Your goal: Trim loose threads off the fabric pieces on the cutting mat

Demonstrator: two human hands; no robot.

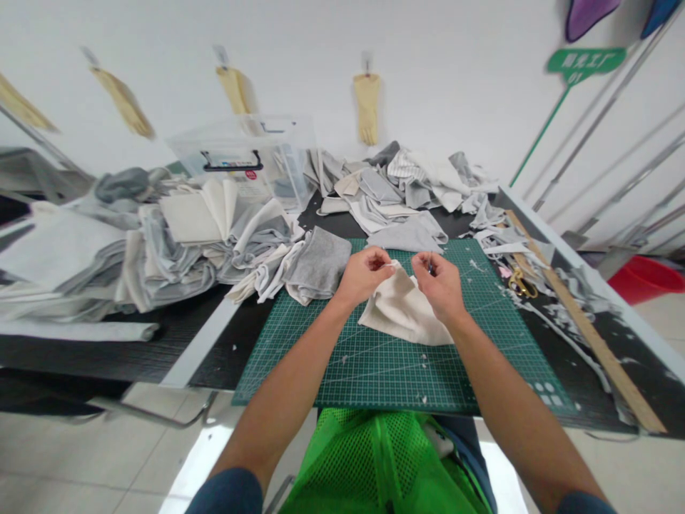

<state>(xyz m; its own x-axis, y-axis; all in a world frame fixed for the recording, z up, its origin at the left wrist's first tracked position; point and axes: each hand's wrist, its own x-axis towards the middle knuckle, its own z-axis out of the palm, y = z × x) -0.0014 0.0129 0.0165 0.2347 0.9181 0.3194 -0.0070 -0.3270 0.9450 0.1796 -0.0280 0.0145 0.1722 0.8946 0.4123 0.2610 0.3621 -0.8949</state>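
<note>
A cream cloth piece (407, 310) lies rumpled on a green cutting mat (300, 357), its upper corner lifted. My left hand (367, 275) pinches that corner between thumb and fingertips. Close by on the right, my right hand (439, 285) is closed over the cloth's other side, fingers curled together. A small dark thing shows between its fingers, too little of it to name. A folded grey cloth (322, 260) lies just left of my left hand, on the mat's upper left part.
Heaped fabric pieces (176, 235) cover the left side, and another pile (396, 189) sits behind the mat. A clear plastic box (240, 157) stands at the back. On the right lie gold-handled scissors (521, 284), a wooden ruler (589, 328) and scraps. Beyond is a red bucket (647, 278).
</note>
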